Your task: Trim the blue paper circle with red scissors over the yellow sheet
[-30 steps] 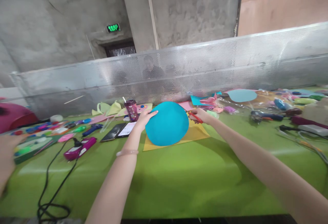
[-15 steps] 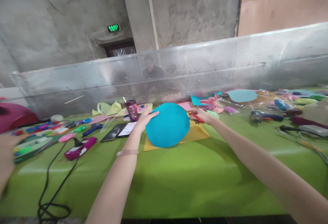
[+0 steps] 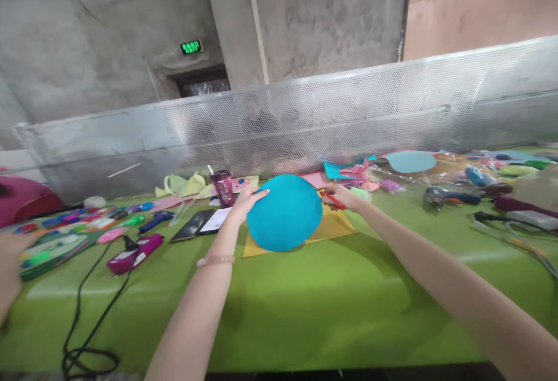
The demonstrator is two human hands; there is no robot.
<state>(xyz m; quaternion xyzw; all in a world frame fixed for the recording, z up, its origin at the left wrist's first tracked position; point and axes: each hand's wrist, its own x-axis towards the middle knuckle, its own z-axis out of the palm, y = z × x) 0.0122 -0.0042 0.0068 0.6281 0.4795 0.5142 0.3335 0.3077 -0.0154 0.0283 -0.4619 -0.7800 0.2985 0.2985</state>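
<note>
A round blue sheet of paper (image 3: 284, 213) is held up in the middle of the view. My left hand (image 3: 249, 202) pinches its upper left edge, with the thumb lying on the front. At the right edge of the blue sheet, my right hand (image 3: 342, 196) is closed around red-handled scissors (image 3: 332, 199). The scissor blades are mostly hidden near the sheet's rim. Below and behind the blue sheet, a yellow sheet of paper (image 3: 333, 227) lies on the green tabletop (image 3: 279, 305).
Left of my hands are a purple cup with a straw (image 3: 222, 188), a phone in an open case (image 3: 213, 221) and a purple power strip (image 3: 135, 255) with a black cord. Plastic bags (image 3: 457, 177) and a glue gun (image 3: 453, 198) lie right. Another person's arm (image 3: 13, 264) shows far left.
The whole view has shifted very slightly. Both hands keep their hold, and the blue sheet and scissors look almost the same.
</note>
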